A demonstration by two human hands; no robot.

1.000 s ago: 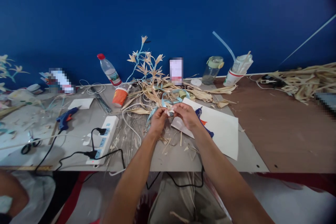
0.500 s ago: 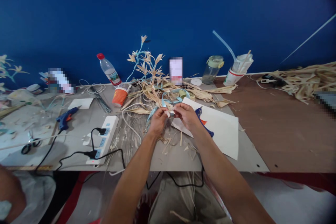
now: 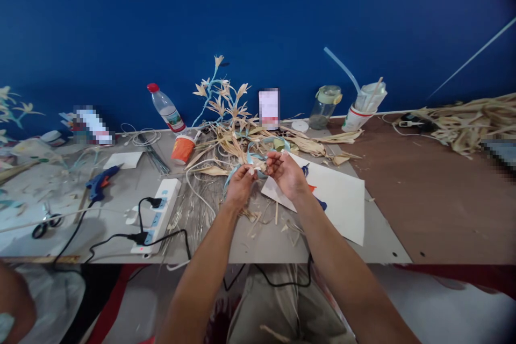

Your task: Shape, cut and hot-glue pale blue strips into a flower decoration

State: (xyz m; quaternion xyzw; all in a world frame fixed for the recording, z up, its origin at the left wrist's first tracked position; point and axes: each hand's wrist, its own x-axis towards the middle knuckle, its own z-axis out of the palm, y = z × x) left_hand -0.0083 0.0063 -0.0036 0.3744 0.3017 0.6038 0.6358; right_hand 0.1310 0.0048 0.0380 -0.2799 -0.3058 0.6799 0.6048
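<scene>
Small white petal-like piece [image 3: 252, 171] is being pinched by left hand [image 3: 241, 185] at frame centre, probably to steady it. Right hand [image 3: 289, 174] is being held just beside, fingers curled, grip unclear. Blue glue gun [image 3: 322, 205], right of centre, is being backed by white sheet [image 3: 346, 209], likely against drips.

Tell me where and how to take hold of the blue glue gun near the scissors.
Best grip the glue gun by its handle, coming from the near side. The handle points that way, with the black cord trailing from its end, while the nozzle points away and to the right. Avoid squeezing the orange trigger.
</scene>
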